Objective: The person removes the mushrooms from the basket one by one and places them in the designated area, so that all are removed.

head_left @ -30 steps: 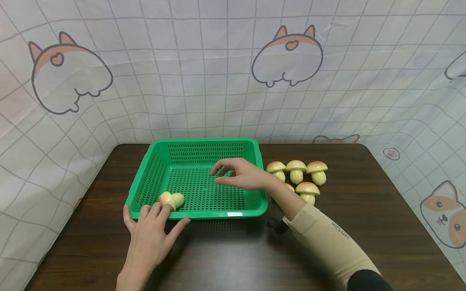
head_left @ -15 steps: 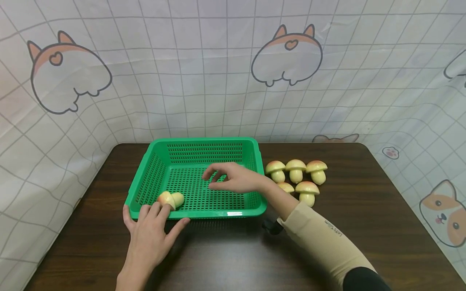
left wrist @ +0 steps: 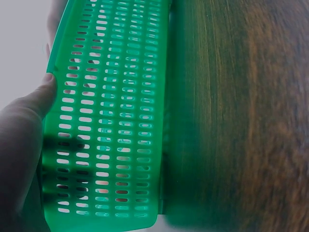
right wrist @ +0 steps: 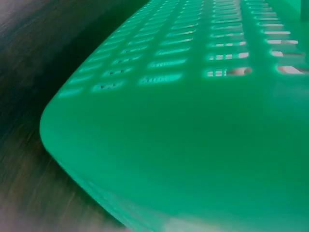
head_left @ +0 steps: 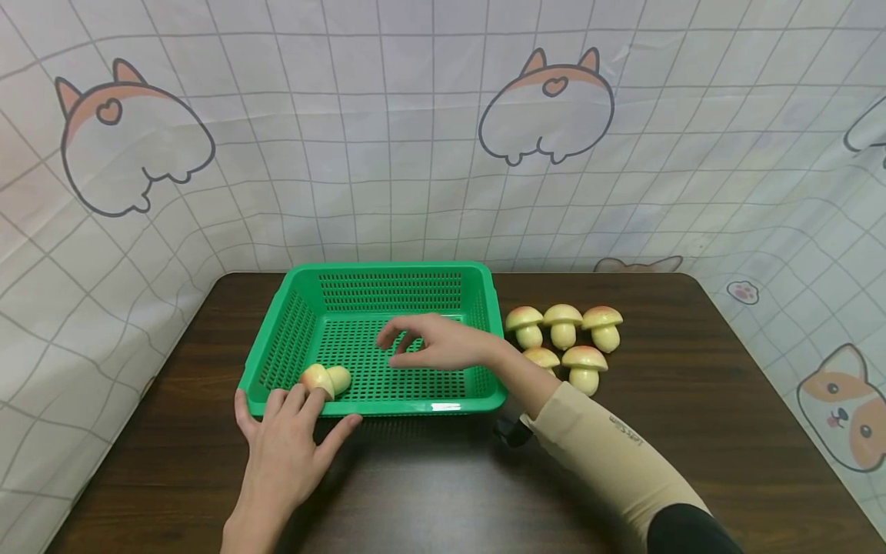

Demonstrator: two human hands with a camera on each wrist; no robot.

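Note:
A green plastic basket [head_left: 443, 406] with slotted walls stands on the table. The left hand [head_left: 287, 450] grips its front rim near the left corner, fingers over the rim; in the left wrist view the thumb [left wrist: 42, 96] presses the outer wall. Just beyond those fingers, inside the basket, lies a toy mushroom [head_left: 338, 378] on its side; whether they touch it is unclear. Over the basket's middle hangs the right hand [head_left: 439, 344], fingers loosely bent, thumb apart, holding nothing. The right wrist view shows only the basket's outer corner [right wrist: 169, 135], not the hand.
Several more toy mushrooms [head_left: 562, 323] lie in two rows right of the basket, one partly behind the right forearm. Under that forearm sits a small black object [head_left: 512, 431]. A patterned cloth [head_left: 388, 154] hangs behind the dark wooden table [head_left: 692, 400].
My right hand has moved a little left and toward me over the basket. My left hand, the basket and the mushrooms have stayed in place.

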